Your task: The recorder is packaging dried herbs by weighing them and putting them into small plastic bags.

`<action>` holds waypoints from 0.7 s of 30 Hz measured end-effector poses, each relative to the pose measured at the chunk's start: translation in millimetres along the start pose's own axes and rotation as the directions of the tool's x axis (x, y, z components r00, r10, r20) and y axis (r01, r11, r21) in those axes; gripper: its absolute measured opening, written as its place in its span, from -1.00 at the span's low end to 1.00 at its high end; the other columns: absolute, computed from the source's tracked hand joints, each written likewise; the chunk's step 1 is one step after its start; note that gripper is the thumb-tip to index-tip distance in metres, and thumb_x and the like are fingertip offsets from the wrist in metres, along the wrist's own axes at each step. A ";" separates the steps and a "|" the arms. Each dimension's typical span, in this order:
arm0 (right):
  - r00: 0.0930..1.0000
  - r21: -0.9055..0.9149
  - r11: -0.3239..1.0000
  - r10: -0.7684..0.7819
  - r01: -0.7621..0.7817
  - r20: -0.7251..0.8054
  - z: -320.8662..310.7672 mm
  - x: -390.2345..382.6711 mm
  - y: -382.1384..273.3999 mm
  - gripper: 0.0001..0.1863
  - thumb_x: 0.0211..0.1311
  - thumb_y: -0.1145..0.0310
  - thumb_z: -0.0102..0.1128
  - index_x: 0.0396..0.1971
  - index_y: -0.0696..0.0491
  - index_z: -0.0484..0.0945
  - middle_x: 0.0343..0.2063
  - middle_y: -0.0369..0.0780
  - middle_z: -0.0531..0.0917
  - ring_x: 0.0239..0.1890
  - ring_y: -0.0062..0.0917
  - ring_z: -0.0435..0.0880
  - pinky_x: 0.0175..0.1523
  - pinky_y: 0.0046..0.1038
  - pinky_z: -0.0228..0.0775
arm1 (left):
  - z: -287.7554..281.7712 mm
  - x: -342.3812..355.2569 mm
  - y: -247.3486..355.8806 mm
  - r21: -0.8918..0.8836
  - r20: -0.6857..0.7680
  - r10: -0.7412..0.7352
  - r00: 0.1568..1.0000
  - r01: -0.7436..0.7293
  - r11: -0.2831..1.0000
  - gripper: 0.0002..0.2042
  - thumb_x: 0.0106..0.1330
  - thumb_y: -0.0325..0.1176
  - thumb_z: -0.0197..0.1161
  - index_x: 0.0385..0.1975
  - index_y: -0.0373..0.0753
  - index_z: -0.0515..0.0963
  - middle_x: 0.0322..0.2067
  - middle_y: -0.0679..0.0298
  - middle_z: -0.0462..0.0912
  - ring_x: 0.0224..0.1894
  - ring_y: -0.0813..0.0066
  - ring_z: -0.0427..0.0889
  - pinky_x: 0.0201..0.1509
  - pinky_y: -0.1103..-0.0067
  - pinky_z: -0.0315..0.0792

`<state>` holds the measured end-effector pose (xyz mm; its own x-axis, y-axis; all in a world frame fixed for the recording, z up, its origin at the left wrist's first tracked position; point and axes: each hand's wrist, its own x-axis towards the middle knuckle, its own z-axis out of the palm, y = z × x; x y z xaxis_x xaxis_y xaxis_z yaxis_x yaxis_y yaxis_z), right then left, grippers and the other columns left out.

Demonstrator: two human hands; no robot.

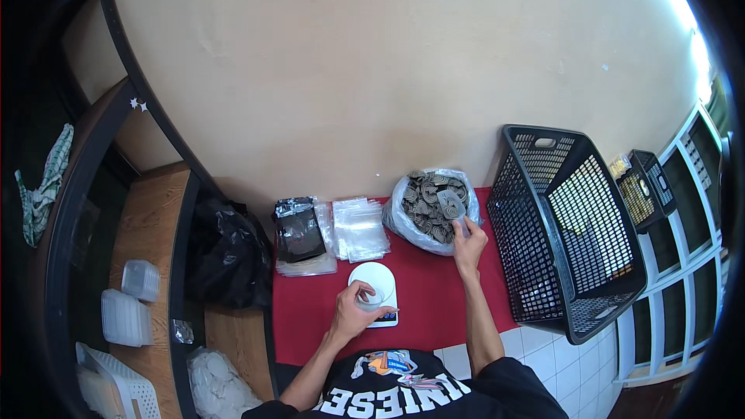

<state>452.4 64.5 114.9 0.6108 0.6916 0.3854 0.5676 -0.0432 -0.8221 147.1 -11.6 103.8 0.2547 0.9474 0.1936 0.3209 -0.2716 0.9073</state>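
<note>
A white kitchen scale [375,272] with a round plate and a small display lies on the red cloth in front of me. My left hand [355,313] curls round a clear round container [373,299] at the scale's near part; whether it rests on the plate I cannot tell. Farther right, my right hand [469,247] grips a clear plastic scoop [451,204], its bowl over dark grey-brown, ridged, curled pieces [428,200]. These pieces fill an open, pale plastic bag [397,217] near the wall.
Clear plastic bags [361,229] and a black pouch [299,234] lie left of the filled bag. A large black perforated crate [535,264] stands at the right. On the left, wooden shelving [147,225] holds stacked clear tubs [126,318] beside a black bag [225,256].
</note>
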 end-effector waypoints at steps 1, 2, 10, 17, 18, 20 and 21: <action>1.000 0.003 1.000 0.005 -0.005 0.012 -5.2 -0.4 -4.4 -0.59 0.21 0.42 0.43 -0.02 0.38 0.67 -0.13 0.20 0.74 -0.04 -0.10 0.79 0.13 -0.27 0.56 | -1.7 1.0 0.4 0.030 0.012 0.000 1.000 -0.001 1.000 -0.41 -0.17 -0.10 0.79 -0.27 -0.26 0.55 -0.37 0.19 0.67 -0.36 0.39 0.64 -0.26 0.46 0.53; 1.000 0.000 1.000 0.008 -0.008 0.017 -11.1 0.2 -5.6 -0.59 0.21 0.42 0.43 -0.02 0.38 0.67 -0.13 0.20 0.74 -0.04 -0.10 0.79 0.13 -0.27 0.56 | -0.9 4.6 1.6 0.029 0.012 -0.006 1.000 0.006 1.000 -0.41 -0.17 -0.10 0.79 -0.27 -0.26 0.55 -0.37 0.19 0.67 -0.36 0.39 0.64 -0.26 0.46 0.53; 0.871 0.032 0.999 -0.054 0.044 0.489 -78.6 -15.3 -57.0 -0.64 0.14 0.41 0.51 -0.08 0.27 0.73 -0.25 0.06 0.80 -0.23 -0.37 0.83 -0.06 -0.41 0.60 | 9.1 28.2 -3.8 0.174 0.056 0.052 0.997 -0.061 0.983 -0.23 -0.29 0.01 0.79 -0.17 -0.22 0.42 -0.21 0.13 0.58 -0.14 0.13 0.61 -0.06 0.26 0.51; 0.545 0.050 0.974 -0.165 0.220 0.822 -108.3 -39.5 -121.2 -0.70 0.11 0.44 0.46 -0.14 0.22 0.75 -0.36 0.02 0.75 -0.30 -0.13 0.77 -0.13 -0.28 0.61 | 8.9 34.3 37.1 0.234 0.177 0.111 0.978 -0.151 0.960 -0.29 -0.22 -0.07 0.78 -0.16 -0.27 0.47 -0.20 0.15 0.61 -0.09 0.12 0.61 0.05 0.27 0.47; 0.550 0.047 0.975 -0.161 0.215 0.819 -106.7 -43.5 -124.1 -0.70 0.11 0.44 0.46 -0.14 0.22 0.75 -0.36 0.02 0.75 -0.30 -0.13 0.77 -0.13 -0.28 0.61 | 12.3 36.3 40.7 0.234 0.185 0.113 0.976 -0.155 0.960 -0.29 -0.22 -0.07 0.78 -0.16 -0.27 0.47 -0.20 0.15 0.61 -0.09 0.12 0.61 0.05 0.27 0.47; 0.465 -0.069 0.892 -0.167 0.448 0.869 -104.8 -54.2 -131.9 -0.77 0.12 0.40 0.41 -0.24 0.20 0.75 -0.37 0.02 0.74 -0.31 -0.11 0.77 -0.14 -0.22 0.61 | 19.8 32.6 48.2 0.144 0.272 0.197 0.942 -0.242 0.960 -0.35 -0.18 -0.12 0.75 -0.21 -0.25 0.45 -0.30 0.12 0.58 -0.12 0.06 0.58 0.03 0.25 0.35; 0.448 -0.117 0.835 -0.166 0.538 0.878 -104.3 -58.9 -139.1 -0.82 0.10 0.38 0.39 -0.38 0.19 0.74 -0.42 0.00 0.73 -0.34 -0.11 0.77 -0.18 -0.17 0.61 | 23.3 29.1 51.0 0.172 0.321 0.211 0.923 -0.276 0.946 -0.36 -0.17 -0.16 0.75 -0.21 -0.26 0.43 -0.29 0.11 0.56 -0.13 0.06 0.56 0.00 0.26 0.33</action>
<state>395.0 -45.5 250.2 -0.3051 0.9505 -0.0585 0.8669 0.2518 -0.4303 192.1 -1.9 147.0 0.5958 0.7632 0.2501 0.3899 -0.5472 0.7407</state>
